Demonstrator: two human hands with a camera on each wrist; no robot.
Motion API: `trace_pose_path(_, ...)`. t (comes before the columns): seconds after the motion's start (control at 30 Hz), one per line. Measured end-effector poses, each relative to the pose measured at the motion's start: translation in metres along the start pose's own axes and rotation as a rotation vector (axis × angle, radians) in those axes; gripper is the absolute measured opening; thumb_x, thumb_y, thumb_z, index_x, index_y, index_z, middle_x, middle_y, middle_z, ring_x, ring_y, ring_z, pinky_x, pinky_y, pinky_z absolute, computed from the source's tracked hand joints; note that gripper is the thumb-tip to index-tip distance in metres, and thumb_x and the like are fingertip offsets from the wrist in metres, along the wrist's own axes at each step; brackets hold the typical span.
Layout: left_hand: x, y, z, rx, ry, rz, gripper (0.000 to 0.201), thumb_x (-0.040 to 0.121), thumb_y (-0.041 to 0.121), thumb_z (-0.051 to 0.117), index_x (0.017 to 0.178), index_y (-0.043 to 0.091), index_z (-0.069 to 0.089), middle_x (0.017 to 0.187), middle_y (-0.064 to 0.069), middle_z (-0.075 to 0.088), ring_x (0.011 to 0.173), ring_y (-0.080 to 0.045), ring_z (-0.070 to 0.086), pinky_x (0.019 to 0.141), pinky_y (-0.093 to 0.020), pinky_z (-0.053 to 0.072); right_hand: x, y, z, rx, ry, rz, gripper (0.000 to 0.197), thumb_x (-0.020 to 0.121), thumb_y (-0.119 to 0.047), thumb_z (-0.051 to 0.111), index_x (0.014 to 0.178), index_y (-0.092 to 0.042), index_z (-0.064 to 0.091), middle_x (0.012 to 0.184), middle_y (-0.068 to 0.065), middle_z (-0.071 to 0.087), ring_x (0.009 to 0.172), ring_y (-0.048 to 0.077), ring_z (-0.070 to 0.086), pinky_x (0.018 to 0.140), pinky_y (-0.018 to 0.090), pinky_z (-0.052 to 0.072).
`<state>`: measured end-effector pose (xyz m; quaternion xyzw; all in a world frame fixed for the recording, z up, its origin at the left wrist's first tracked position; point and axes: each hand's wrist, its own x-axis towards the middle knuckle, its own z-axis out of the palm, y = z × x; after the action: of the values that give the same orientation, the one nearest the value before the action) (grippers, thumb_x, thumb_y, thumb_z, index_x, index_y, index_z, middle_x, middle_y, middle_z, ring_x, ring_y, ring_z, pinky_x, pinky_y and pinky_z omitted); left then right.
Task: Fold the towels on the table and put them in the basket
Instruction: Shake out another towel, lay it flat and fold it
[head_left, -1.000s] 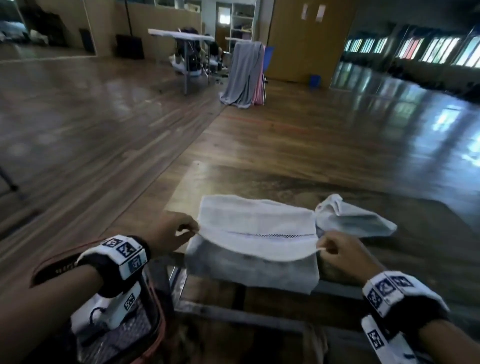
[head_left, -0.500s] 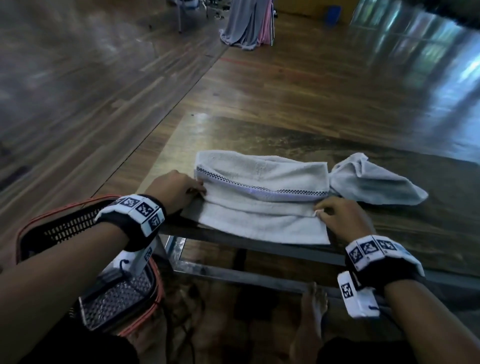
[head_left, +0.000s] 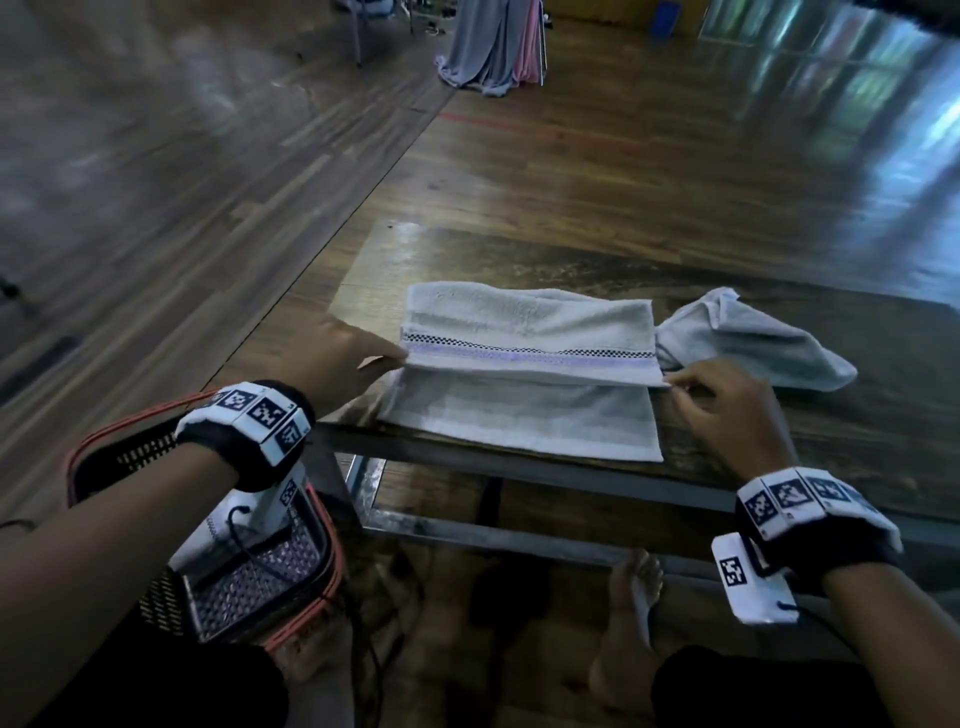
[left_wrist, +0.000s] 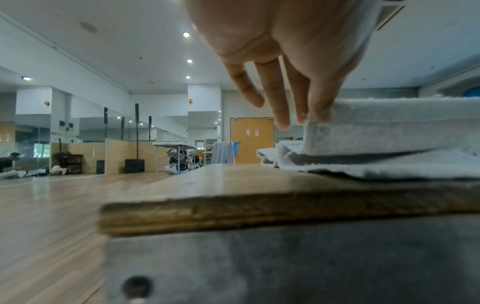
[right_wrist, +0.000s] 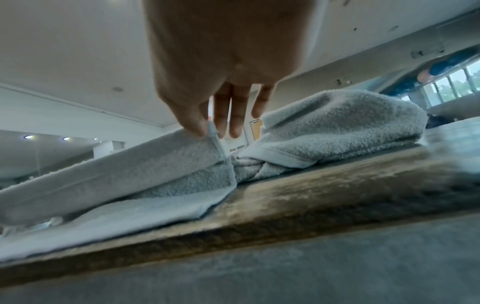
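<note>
Hands (head_left: 332, 364) pinching towel (head_left: 524, 332), crumpled towel (head_left: 753, 343) beside, basket (head_left: 311, 618) below

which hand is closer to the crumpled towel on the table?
Right. The right hand pinches the striped towel at its end beside the crumpled towel; the left hand holds the far end.

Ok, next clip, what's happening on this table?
A person is folding a pale towel at the near edge of a wooden table. The left hand pinches the left end of the upper layer and the right hand pinches its right corner, holding that layer raised over the lower one, so the fold is not yet laid flat. A second towel lies crumpled just to the right, unfolded. The basket sits on the floor by the person's left; no towel shows in it.
</note>
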<state>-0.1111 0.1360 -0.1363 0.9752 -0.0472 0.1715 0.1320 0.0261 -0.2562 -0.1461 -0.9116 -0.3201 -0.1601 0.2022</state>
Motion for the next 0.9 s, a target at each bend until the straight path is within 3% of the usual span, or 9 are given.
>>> trace_pose_path(0.1, -0.011, -0.002, 0.000, 0.052, -0.086, 0.071, 0.014, 0.083, 0.026, 0.068, 0.094, 0.023, 0.075, 0.090, 0.003, 0.075, 0.079, -0.014, 0.071, 0.077, -0.032, 0.053, -0.012, 0.001, 0.001, 0.015, -0.157, -0.040, 0.009, 0.075, -0.011, 0.071, 0.083, -0.013, 0.070, 0.084, 0.003, 0.067, 0.079, 0.019, 0.061, 0.071, 0.038, 0.051)
trace_pose_path(0.2, -0.018, 0.000, 0.007, 0.085, -0.253, 0.050, 0.020, 0.087, 0.028, 0.061, 0.105, 0.030, 0.070, 0.105, 0.008, 0.072, 0.094, -0.011, 0.067, 0.088, -0.032, 0.050, -0.021, 0.000, 0.005, -0.002, -0.350, -0.015, 0.008, 0.077, -0.014, 0.071, 0.085, -0.016, 0.073, 0.085, 0.000, 0.066, 0.080, 0.017, 0.061, 0.072, 0.033, 0.048)
trace_pose_path(0.4, -0.022, -0.001, 0.008, 0.068, -0.167, 0.025, 0.018, 0.084, 0.025, 0.066, 0.100, 0.028, 0.073, 0.099, 0.002, 0.074, 0.087, -0.017, 0.068, 0.081, -0.030, 0.045, -0.022, 0.001, 0.002, -0.031, -0.246, -0.063, 0.010, 0.076, -0.014, 0.072, 0.086, -0.016, 0.074, 0.079, 0.002, 0.064, 0.073, 0.020, 0.059, 0.066, 0.036, 0.047)
trace_pose_path(0.6, -0.033, -0.002, 0.012, 0.034, -0.153, 0.147, 0.016, 0.080, 0.018, 0.071, 0.096, 0.021, 0.073, 0.089, -0.001, 0.075, 0.074, -0.016, 0.069, 0.075, -0.027, 0.046, -0.028, -0.004, 0.007, -0.050, -0.378, -0.066, 0.019, 0.082, -0.022, 0.068, 0.100, -0.018, 0.073, 0.090, 0.002, 0.066, 0.080, 0.017, 0.060, 0.069, 0.027, 0.044)
trace_pose_path(0.73, -0.040, -0.003, 0.019, 0.115, -0.162, 0.223, 0.031, 0.072, 0.030, 0.077, 0.099, 0.018, 0.070, 0.091, 0.001, 0.072, 0.078, -0.016, 0.067, 0.076, -0.032, 0.050, -0.032, -0.002, 0.006, -0.083, -0.466, -0.036, 0.038, 0.078, -0.035, 0.071, 0.113, -0.020, 0.066, 0.102, 0.001, 0.062, 0.094, 0.017, 0.056, 0.080, 0.031, 0.046)
trace_pose_path(0.9, -0.041, -0.003, 0.019, 0.061, -0.158, 0.215, 0.023, 0.072, 0.018, 0.078, 0.094, 0.012, 0.072, 0.087, -0.005, 0.071, 0.077, -0.022, 0.067, 0.072, -0.037, 0.052, -0.035, -0.004, 0.007, -0.100, -0.473, -0.044, 0.039, 0.080, -0.029, 0.070, 0.115, -0.016, 0.064, 0.108, 0.003, 0.063, 0.104, 0.020, 0.055, 0.089, 0.033, 0.045)
